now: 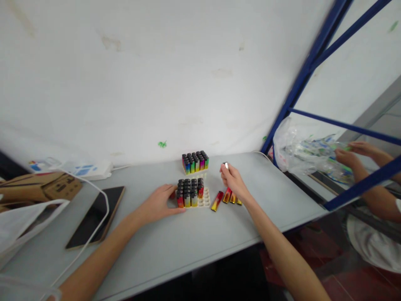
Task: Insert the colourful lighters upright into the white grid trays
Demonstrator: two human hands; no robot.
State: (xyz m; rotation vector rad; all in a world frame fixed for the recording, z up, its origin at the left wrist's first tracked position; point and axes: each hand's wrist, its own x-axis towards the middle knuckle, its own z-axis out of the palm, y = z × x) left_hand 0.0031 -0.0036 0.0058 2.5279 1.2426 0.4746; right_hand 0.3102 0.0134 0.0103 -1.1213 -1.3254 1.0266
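Observation:
Upright lighters with black tops (187, 193) fill most of a white tray (206, 200), whose holes show at the right end. My left hand (159, 202) grips the tray's left end, thumb along the front and fingers behind. Raised to the right of the tray, my right hand (232, 179) is closed around a lighter (226, 164); only its shiny metal end shows. Below that hand, a red and yellow lighter (217, 201) lies on the table, with several more (227, 195) beside it, partly covered by my wrist.
Behind stands a second tray of coloured lighters (196, 162) near the wall. At left are a phone (95, 217), a white cable (105, 196), a cardboard box (59, 188) and a power strip (94, 170). A blue frame (291, 96) bounds the right, where another person's hands (354, 154) handle plastic bags.

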